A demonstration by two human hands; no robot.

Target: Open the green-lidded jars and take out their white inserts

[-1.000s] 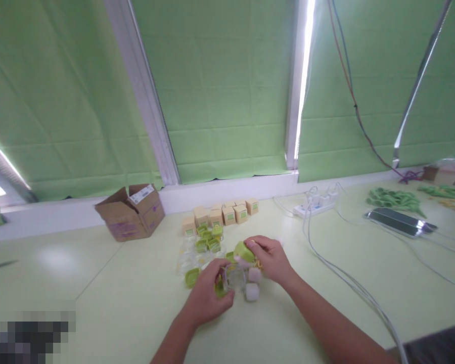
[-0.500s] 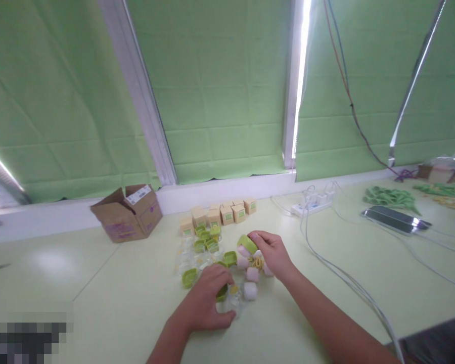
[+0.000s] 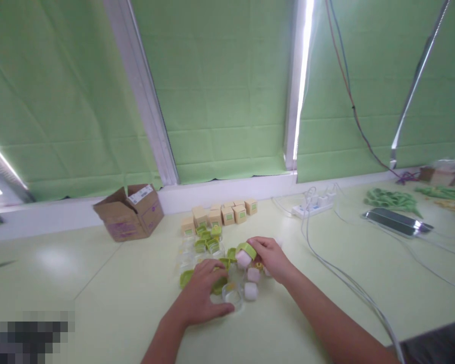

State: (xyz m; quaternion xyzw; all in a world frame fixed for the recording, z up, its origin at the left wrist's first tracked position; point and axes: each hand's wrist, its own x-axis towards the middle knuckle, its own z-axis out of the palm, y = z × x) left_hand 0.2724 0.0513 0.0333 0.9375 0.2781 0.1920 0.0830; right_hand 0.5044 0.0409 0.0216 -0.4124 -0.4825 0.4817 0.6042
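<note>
My right hand (image 3: 271, 257) pinches a green cap (image 3: 246, 248) with a pale pink-white block (image 3: 243, 259) beneath it, held just above the table. Thumb and fingers apart, my left hand (image 3: 205, 293) lies open beside a clear plastic cup (image 3: 232, 297); its thumb reaches the cup's near side. Under the left fingers sits a green cap (image 3: 219, 286), partly hidden. Two pinkish blocks, a nearer one (image 3: 251, 291) and a farther one (image 3: 254, 275), rest right of the cup. A small yellow piece (image 3: 258, 265) shows partly behind the right hand.
Several clear cups (image 3: 185, 255) and green caps (image 3: 200, 246) stand left of centre. Behind them are small tan boxes (image 3: 214, 218). An open cardboard box (image 3: 131, 215) stands back left. A power strip (image 3: 313, 208), cables and a dark phone-like slab (image 3: 396, 222) lie to the right.
The green cap and its pale block have come down slightly and tilted upright in my right hand. My left hand has shifted left, its fingers drawing away from the clear cup.
</note>
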